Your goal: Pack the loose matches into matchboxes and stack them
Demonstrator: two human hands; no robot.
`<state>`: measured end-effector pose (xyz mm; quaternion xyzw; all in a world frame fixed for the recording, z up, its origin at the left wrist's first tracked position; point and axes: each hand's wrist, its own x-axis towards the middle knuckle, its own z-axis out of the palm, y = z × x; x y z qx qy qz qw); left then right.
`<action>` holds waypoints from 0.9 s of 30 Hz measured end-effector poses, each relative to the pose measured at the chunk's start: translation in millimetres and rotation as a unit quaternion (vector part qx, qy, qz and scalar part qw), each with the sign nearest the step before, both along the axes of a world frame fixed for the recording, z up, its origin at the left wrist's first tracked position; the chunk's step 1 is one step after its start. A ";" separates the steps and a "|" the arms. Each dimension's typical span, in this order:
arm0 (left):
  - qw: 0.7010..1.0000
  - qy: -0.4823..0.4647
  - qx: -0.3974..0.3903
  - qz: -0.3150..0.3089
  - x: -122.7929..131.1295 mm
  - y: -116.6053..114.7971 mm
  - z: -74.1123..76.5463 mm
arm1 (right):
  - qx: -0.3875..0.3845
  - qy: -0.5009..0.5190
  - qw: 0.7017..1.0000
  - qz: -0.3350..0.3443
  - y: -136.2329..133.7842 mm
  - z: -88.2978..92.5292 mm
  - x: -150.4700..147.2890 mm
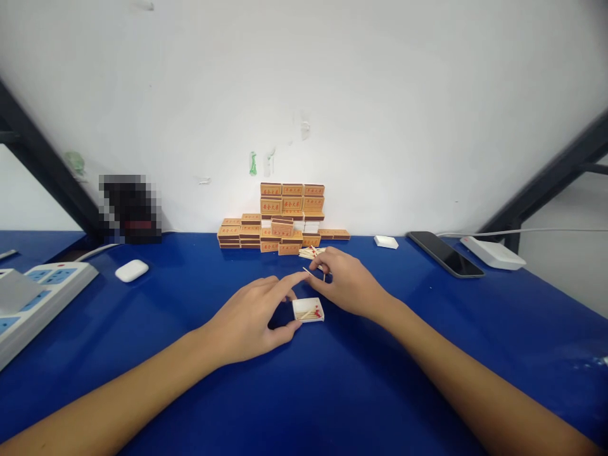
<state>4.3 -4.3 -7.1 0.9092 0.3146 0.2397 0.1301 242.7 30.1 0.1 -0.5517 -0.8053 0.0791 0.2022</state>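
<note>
A small open white matchbox tray [308,310] with a few red-tipped matches in it lies on the blue table [332,392]. My left hand [254,320] grips the tray's left end between thumb and fingers, its forefinger stretched out over it. Just behind the tray, my right hand [346,283] is closed in a pinch on a thin match [308,272]. A loose heap of matches [310,253] lies right behind my right hand. Against the wall stands a stack of orange matchboxes [284,218].
A white power strip [33,297] and a white earbud case [132,270] lie at the left. A small white block [386,241], a dark phone [445,254] and a white box with a cable [491,252] lie at the right. Black frame bars slant on both sides.
</note>
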 end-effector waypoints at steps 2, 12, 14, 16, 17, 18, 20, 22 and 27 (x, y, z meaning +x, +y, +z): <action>1.000 0.001 -0.005 0.002 -0.8 0.7 -0.5 | -0.027 -0.040 0.998 -0.029 3.8 0.8 -9.6; 1.000 -0.009 0.006 0.023 -2.1 4.0 -1.2 | -0.079 0.100 0.983 0.129 -22.0 18.3 -1.7; 1.000 -0.012 0.004 0.025 -1.9 4.5 -1.4 | -0.101 0.079 0.978 0.166 -27.0 18.3 -2.4; 1.000 -0.012 0.000 0.026 -1.9 4.8 -1.6 | -0.111 0.055 0.977 0.175 -28.9 17.5 -3.4; 1.000 -0.011 -0.001 0.026 -2.0 4.9 -1.7 | -0.111 0.048 0.977 0.173 -29.0 17.2 -3.5; 1.000 -0.011 -0.001 0.026 -2.1 4.9 -1.8 | -0.109 0.043 0.979 0.169 -28.9 17.1 -3.4; 1.000 -0.013 0.003 0.027 -2.3 4.8 -2.2 | -0.104 0.029 0.981 0.162 -29.0 17.1 -2.7; 0.999 -0.015 0.008 0.028 -2.6 4.4 -2.3 | -0.105 0.012 0.981 0.161 -29.9 17.2 -2.2; 1.000 -0.011 0.008 0.025 -2.6 2.9 -0.9 | -0.092 -0.007 0.985 0.144 -31.8 16.1 -3.1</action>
